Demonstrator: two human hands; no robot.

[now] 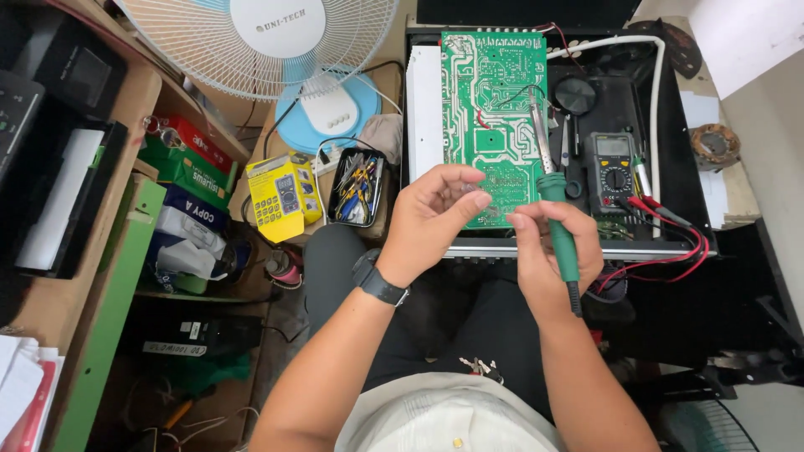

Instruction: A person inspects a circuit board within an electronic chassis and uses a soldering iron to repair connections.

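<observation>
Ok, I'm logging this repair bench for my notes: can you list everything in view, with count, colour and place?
circuit board: one, green, upright in the open black chassis, centre top
soldering iron: one, green handle, in the right hand, tip up against the board
multimeter: one, dark, in the chassis right of the board
probe leads: red and black, trailing from the meter
fan: one, white with blue base, top left
tool tray: one, black, left of the chassis
yellow package: one, beside the tray
boxes: several, red, green, blue, left shelf
wristwatch: one, black, left wrist
left hand: fingers pinched before the board
right hand: gripping the iron
</observation>
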